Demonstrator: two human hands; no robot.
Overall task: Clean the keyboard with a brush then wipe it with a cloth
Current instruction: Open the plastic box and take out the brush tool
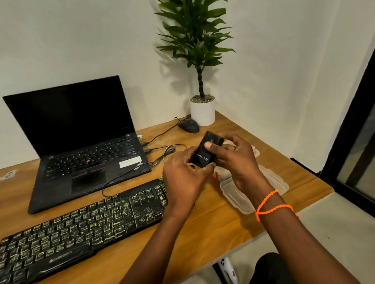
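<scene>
Keyboard (73,236) — on the desk (152,270), keys caked in pale grime, judged not yet brushed or wiped. Black kit (206,150) gripped above the desk by both hands — left hand (185,179), right hand (235,158), fingers curled on it. No cloth identifiable.

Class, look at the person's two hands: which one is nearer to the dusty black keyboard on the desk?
The left hand. It hangs over the right end of the keyboard, gripping the small black device. The right hand holds the same device further right, over the desk beside the keyboard.
</scene>
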